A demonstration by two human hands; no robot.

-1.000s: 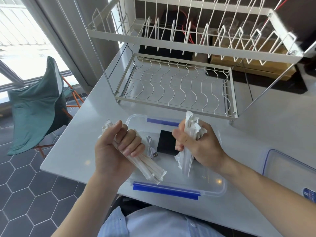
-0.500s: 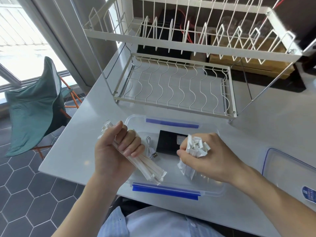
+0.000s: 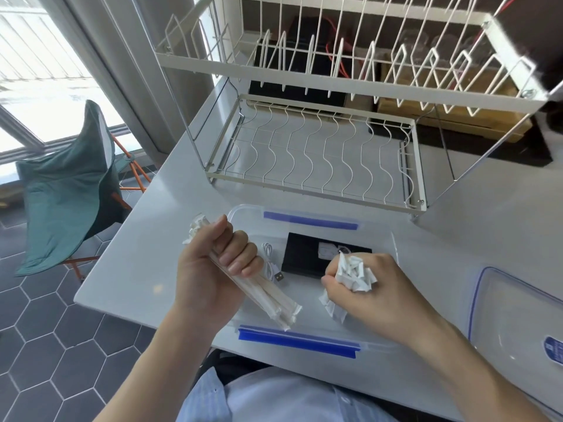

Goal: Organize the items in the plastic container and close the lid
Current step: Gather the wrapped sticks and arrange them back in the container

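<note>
From the head camera, the only view I have, I see my left hand [image 3: 213, 272] clamped in a fist round 1 bundle of paper-wrapped sticks [image 3: 268, 295], chopsticks or straws by the look of them. That bundle's long axis runs on a diagonal, from its crumpled top end above my thumb, up and to the left, down to its lower end over the near edge of the clear plastic container [image 3: 393, 239]. My right hand [image 3: 368, 295] is curled tight on a 2nd bundle [image 3: 355, 274], held nearly upright, so I look down on its folded wrapper tips, with the bottom ends poking out below the fist inside the container.

The relation I am steering by: both bundles are already over the open container, and the right 1 is lower and nearer the floor of it, so I judge it goes down first, laid flat along the container's long side, parallel to the blue clips [image 3: 297, 341].

In the way are a black box [image 3: 307, 257] lying flat at the back of the container and a white USB cable [image 3: 272, 268] coiled just beside it, between my 2 fists. The free floor seems to be the front strip.

The lid [image 3: 518, 324] lies on the white table [image 3: 475, 226] to my right, apart from the container. Behind stands a white wire dish rack [image 3: 320, 141]; a green chair [image 3: 67, 190] sits off the table's left.
</note>
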